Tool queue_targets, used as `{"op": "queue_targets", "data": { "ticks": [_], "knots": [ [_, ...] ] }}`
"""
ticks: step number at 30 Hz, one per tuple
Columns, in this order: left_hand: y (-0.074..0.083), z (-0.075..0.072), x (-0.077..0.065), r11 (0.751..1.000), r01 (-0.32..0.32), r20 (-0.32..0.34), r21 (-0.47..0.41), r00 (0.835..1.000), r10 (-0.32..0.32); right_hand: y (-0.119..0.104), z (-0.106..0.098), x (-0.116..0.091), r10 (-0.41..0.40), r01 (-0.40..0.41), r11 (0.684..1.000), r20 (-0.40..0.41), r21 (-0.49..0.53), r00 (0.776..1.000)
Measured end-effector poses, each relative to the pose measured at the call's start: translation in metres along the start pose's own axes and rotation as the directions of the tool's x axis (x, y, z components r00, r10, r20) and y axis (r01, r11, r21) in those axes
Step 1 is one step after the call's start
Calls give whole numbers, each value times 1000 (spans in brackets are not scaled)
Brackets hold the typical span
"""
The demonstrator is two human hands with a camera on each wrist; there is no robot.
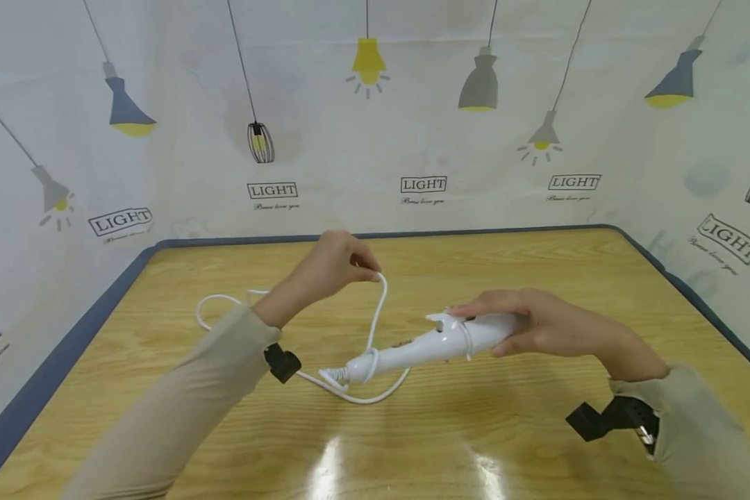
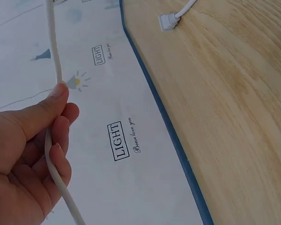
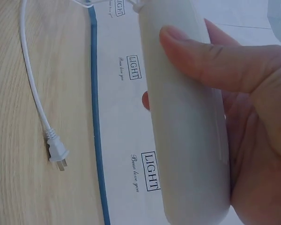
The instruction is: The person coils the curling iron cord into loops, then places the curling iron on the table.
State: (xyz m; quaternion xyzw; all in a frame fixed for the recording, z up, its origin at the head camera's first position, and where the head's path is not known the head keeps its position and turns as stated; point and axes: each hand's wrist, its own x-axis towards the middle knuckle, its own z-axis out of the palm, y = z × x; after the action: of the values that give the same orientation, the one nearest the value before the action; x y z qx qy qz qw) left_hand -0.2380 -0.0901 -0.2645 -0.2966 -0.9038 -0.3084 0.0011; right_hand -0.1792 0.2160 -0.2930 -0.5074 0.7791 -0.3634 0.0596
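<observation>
Cord (image 1: 380,312) runs up from the wand's tail to the left hand (image 1: 334,264), pinched btwn thumb & fingers. Keep it taut, lay each turn snug beside the last. Right hand (image 1: 537,326) curls round the white curling wand (image 1: 431,344) w/ thumb on top; hold steady.

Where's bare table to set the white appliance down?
Free: the right half of the table beyond the right hand, and the near strip below the appliance. Crowded: the left side, where the cord loops from the left hand to the plug.
</observation>
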Motion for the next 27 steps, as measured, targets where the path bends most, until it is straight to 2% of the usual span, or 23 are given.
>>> {"op": "queue_targets", "data": {
  "ticks": [4, 8, 10, 14, 16, 19, 23, 25, 27],
  "knots": [
    [-1, -3, -1, 999, -24, -34, -22, 999, 24, 1, 1, 2, 9, -8, 998, 20, -59, 1000],
    [12, -11, -8, 994, -103, -125, -18, 987, 100, 4, 4, 2, 79, -77, 992, 16, -103, 997],
    [21, -16, -14, 988, -152, -181, 9, 972, 151, 5, 5, 2, 126, -125, 985, 4, -120, 992],
    [41, -21, -26, 960, -255, -252, 116, 927, 277, 7, 4, 4, 211, -213, 969, -35, -126, 977],
    [49, -19, -29, 937, -299, -252, 179, 907, 338, 6, 4, 5, 233, -238, 962, -53, -131, 971],
    [57, -14, -29, 907, -344, -230, 241, 888, 398, 3, 6, 9, 221, -230, 959, -69, -166, 973],
    [57, -4, -25, 896, -368, -210, 249, 882, 421, -3, 10, 12, 186, -200, 947, -76, -252, 980],
    [58, -1, -24, 891, -374, -210, 256, 879, 429, -5, 11, 13, 198, -215, 933, -86, -289, 976],
    [60, 0, -25, 881, -388, -218, 270, 867, 449, -4, 11, 14, 224, -245, 922, -101, -299, 969]
  ]
}}
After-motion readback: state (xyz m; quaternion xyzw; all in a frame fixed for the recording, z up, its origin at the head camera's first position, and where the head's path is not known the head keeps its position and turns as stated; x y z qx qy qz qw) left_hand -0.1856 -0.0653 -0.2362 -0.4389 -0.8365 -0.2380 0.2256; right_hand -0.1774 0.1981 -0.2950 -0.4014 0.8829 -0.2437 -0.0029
